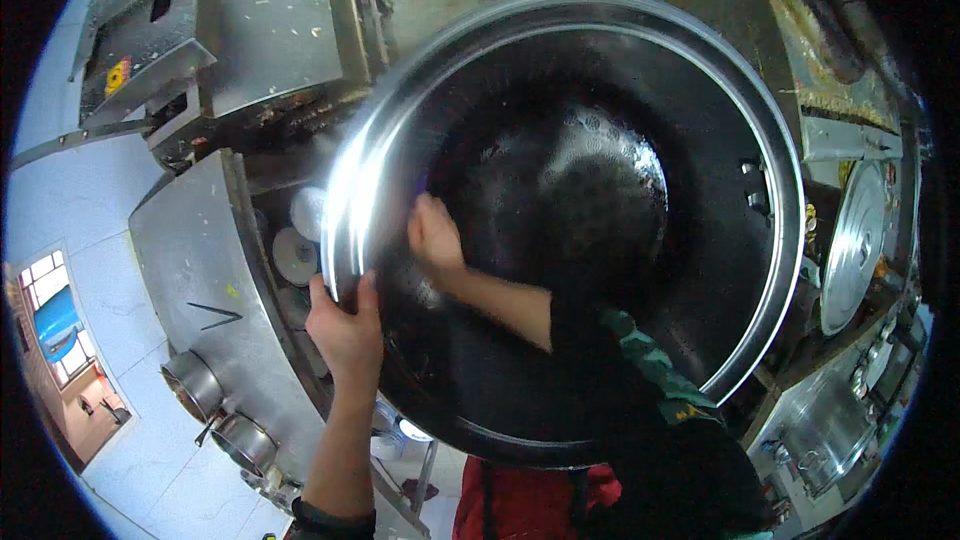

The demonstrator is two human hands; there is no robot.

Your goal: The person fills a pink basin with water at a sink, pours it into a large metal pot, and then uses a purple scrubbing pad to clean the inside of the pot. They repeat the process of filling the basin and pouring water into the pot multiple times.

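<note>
In front of me is a very large round metal pan point(517, 360) with a dark inside and a broad shiny rim. Its rounded bottom has a bright, glossy patch. My left hand point(345, 326) grips the rim on the left side, with the thumb over the inner edge. Inside the pan, my right hand point(437, 236) is close to the left wall, its fingers curled around a small purple thing point(421, 184). Blur and the fingers hide most of that thing, so its kind is unclear. Two small metal fittings point(756, 199) sit on the inner right wall.
On the left, a steel worktable point(187, 240) bears tongs point(215, 316) and saucepans point(244, 444); white bowls point(296, 255) sit below its top. A round metal lid point(855, 247) leans at right, above a large steel pot point(817, 431). Another steel counter point(277, 15) stands at upper left.
</note>
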